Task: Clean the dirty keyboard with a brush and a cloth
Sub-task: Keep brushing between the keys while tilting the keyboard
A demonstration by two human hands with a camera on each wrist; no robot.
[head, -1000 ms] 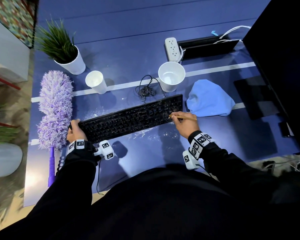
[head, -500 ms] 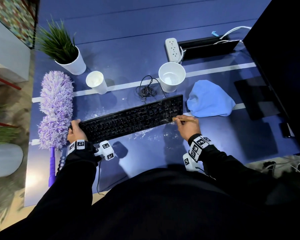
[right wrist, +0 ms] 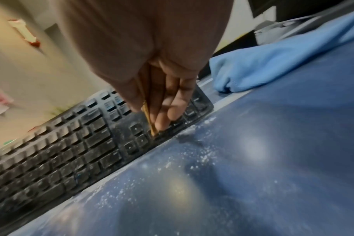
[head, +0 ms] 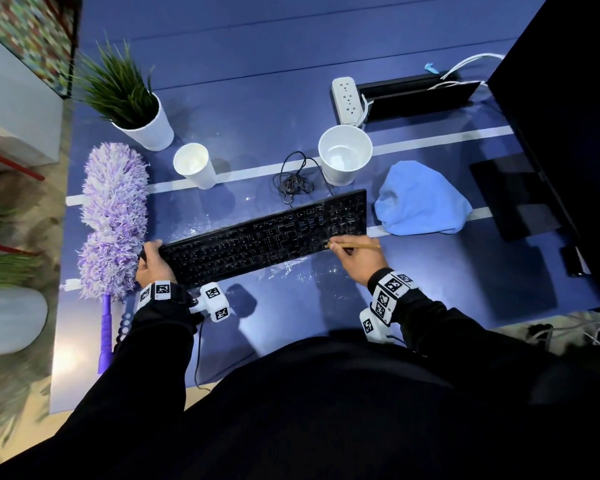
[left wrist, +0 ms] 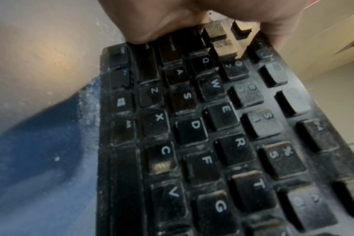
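Keyboard (head: 264, 239) clamped by left hand (head: 152, 263), brush (head: 355, 244) pinched in right hand (head: 357, 259); risks scattering dust onto table (head: 447, 278).

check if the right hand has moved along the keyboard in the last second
Yes, slightly. The right hand with the brush slid toward the person, from on the keyboard near its right end to its front edge, judged against the blue cloth.
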